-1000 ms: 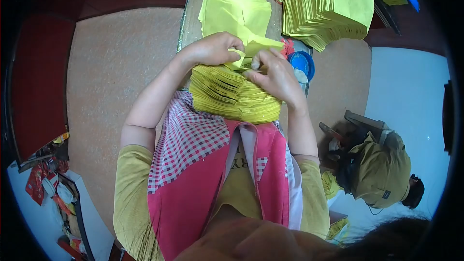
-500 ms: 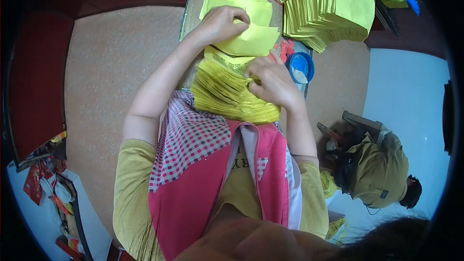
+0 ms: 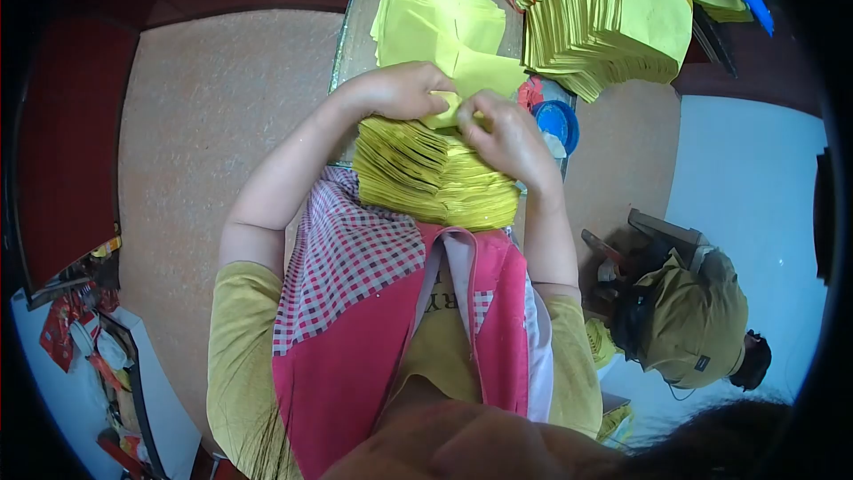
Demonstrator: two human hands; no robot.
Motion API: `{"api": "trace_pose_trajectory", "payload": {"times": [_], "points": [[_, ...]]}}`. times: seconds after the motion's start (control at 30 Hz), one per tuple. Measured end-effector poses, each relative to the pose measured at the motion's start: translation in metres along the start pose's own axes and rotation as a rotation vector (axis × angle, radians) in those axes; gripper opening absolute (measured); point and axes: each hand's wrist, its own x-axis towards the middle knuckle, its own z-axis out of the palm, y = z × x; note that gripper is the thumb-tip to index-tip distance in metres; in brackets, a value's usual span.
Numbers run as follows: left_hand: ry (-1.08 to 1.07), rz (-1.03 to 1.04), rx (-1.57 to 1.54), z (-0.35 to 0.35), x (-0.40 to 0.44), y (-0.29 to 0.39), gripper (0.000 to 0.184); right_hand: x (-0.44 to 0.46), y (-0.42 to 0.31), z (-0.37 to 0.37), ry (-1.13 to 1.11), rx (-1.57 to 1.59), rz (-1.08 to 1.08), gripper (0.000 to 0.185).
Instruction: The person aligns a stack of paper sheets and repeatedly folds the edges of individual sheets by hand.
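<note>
A yellow paper sheet [image 3: 491, 74] lies in front of me, its near edge raised between my two hands. My left hand [image 3: 410, 91] pinches that edge from the left, thumb and fingers together. Close beside it, my right hand [image 3: 503, 132] has its fingers curled on the same edge. Right below both hands, against my apron, sits a thick pile of folded yellow papers [image 3: 400, 169]. Beyond the sheet is a flat stack of yellow paper [image 3: 444, 13].
A blue tub [image 3: 569, 127] with whitish paste stands right of my right hand, near a red scrap [image 3: 530, 92]. A tall fanned stack of yellow paper [image 3: 613, 27] fills the table's far right. Another person [image 3: 697, 316] sits off to the right.
My left hand has come down toward me with the sheet's edge. My right hand has shifted slightly and met it there. The sheet now covers the printed paper seen before.
</note>
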Motion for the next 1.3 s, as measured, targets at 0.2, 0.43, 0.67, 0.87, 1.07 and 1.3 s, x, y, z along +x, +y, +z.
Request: {"api": "trace_pose_trajectory", "payload": {"times": [0.2,0.43,0.67,0.87,1.07,1.3], "points": [[0.048,0.008,-0.104,0.005,-0.005,-0.002,0.017,-0.007,-0.005,-0.005,0.022,-0.03,0.012,0.021],[0.031,0.014,-0.255,0.005,0.001,-0.004,0.014,-0.004,-0.005,-0.01,0.231,-0.083,-0.148,0.015],[0.604,0.157,0.125,-0.008,0.012,0.009,0.02,-0.013,-0.003,0.002,-0.078,-0.138,-0.177,0.018],[0.131,0.078,-0.414,-0.025,-0.014,-0.002,0.035,-0.003,0.0,-0.006,-0.06,0.072,-0.035,0.023],[-0.01,0.008,-0.092,0.001,-0.005,-0.008,0.027,-0.002,-0.006,0.005,-0.018,-0.007,-0.024,0.015],[-0.012,0.006,-0.189,0.0,-0.005,-0.004,0.025,-0.005,-0.009,-0.005,-0.01,-0.024,-0.045,0.015]]}}
